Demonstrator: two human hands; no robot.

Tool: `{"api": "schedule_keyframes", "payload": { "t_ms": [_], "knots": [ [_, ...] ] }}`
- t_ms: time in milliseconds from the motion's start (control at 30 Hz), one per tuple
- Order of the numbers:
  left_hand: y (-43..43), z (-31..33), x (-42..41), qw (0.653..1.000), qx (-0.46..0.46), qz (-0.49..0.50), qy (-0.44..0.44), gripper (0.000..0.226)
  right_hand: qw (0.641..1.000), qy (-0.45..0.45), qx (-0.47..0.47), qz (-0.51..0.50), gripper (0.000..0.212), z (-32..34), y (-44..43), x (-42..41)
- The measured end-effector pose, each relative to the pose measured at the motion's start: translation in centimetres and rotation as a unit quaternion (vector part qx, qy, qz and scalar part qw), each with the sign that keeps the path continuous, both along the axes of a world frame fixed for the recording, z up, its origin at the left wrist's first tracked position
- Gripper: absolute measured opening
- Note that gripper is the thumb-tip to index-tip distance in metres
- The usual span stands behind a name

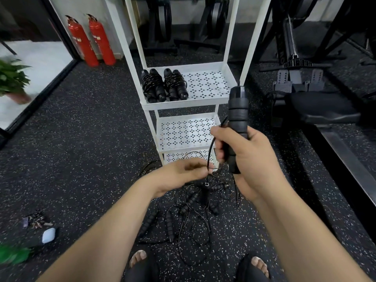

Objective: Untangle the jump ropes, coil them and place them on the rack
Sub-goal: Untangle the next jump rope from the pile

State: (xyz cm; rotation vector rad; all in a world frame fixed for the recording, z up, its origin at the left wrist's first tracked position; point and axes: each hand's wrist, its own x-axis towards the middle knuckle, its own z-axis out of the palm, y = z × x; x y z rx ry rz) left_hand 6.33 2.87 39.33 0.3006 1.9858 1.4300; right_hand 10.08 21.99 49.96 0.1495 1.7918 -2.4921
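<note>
The right hand (246,157) has its fingers wrapped round one handle (238,110), upright before the rack (183,103). The left hand (183,176) pinches its cord (210,151) just below. Best hold the handle high and feed the cord through the pinch, easing loops out of the tangle (195,210) on the floor (91,159). Two coiled ropes (164,85) lie on a shelf (207,84); about six handles remain tangled.

The light is soft and even, with faint shadows. The edges bend, the plant (12,79) at the left is blurry, the left hand (183,171) smeared
</note>
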Motion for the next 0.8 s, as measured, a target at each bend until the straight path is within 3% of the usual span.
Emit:
{"api": "schedule_keyframes", "payload": {
  "t_ms": [400,500,667,800],
  "knots": [
    [5.2,-4.4,1.7,0.995,-0.101,-0.021,-0.014,0.087,0.998,0.014,-0.051,-0.028,0.020,1.2,2.5,-0.6],
    [5.2,-5.4,2.2,0.990,-0.133,-0.038,0.009,0.076,0.997,0.011,-0.068,-0.042,0.019,1.4,2.8,-0.7],
    [4.8,-6.7,2.0,0.987,-0.158,-0.021,0.028,0.020,0.996,0.004,-0.065,-0.056,0.016,1.2,3.1,-1.0],
    [4.8,-5.9,1.5,0.982,-0.185,-0.029,0.038,0.017,0.996,-0.008,-0.059,-0.064,0.016,0.7,3.3,-1.3]
  ]
}}
